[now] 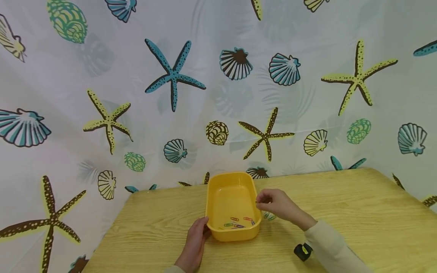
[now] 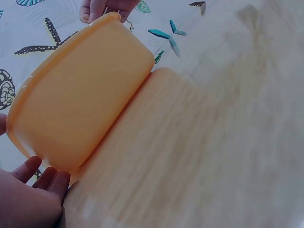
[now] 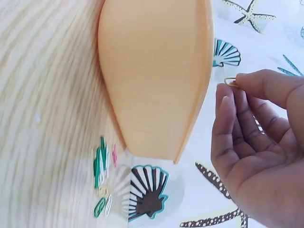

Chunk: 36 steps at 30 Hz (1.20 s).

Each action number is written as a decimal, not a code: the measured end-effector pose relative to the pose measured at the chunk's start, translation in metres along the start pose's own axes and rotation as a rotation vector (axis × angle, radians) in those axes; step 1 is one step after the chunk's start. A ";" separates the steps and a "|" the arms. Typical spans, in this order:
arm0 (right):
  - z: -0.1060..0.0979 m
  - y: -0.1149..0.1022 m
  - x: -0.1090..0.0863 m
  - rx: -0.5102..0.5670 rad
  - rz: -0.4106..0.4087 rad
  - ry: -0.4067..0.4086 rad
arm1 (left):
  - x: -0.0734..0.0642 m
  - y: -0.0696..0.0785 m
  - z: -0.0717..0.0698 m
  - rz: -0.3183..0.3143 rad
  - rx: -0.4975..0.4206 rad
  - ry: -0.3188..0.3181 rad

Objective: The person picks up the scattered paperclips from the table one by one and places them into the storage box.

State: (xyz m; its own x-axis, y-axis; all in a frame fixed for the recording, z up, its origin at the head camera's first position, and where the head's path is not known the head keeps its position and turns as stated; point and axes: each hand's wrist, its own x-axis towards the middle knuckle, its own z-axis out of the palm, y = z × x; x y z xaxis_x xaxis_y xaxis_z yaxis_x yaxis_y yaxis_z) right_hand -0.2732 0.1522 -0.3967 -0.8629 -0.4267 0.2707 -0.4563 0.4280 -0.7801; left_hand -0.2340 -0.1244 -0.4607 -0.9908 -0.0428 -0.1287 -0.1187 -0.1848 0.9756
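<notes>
A yellow plastic tray (image 1: 233,236) sits on the table with several coloured paper clips (image 1: 238,226) at its near end. My left hand (image 1: 195,239) grips the tray's near left corner, thumb at the rim and fingers against the outer wall. Over the tray's right rim, my right hand (image 1: 278,204) pinches a small yellow paper clip (image 3: 230,82) between thumb and fingertips. On the table beside the tray's right wall lies a loose group of green, white, pink and yellow paper clips (image 3: 99,166), partly hidden under the right hand in the head view.
The wooden table (image 1: 153,223) reaches back to a white cloth (image 1: 191,125) printed with starfish and shells. A small black object (image 1: 303,251) with a yellow mark shows beside the right sleeve (image 1: 326,240).
</notes>
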 end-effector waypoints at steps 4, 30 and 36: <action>0.004 -0.008 0.000 0.049 -0.004 -0.055 | 0.000 0.000 -0.001 0.003 -0.001 -0.006; 0.009 -0.007 0.000 0.085 0.022 -0.093 | -0.001 0.000 -0.001 0.013 0.003 -0.008; 0.009 -0.007 0.000 0.092 0.016 -0.092 | -0.001 -0.001 -0.002 0.012 0.001 -0.007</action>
State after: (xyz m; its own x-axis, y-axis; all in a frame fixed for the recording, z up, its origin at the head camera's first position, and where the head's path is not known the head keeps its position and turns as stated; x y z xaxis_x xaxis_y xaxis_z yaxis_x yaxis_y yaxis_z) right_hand -0.2678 0.1422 -0.3966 -0.8443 -0.4936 0.2086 -0.4175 0.3620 -0.8334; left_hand -0.2327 -0.1257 -0.4613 -0.9926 -0.0385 -0.1154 -0.1065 -0.1830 0.9773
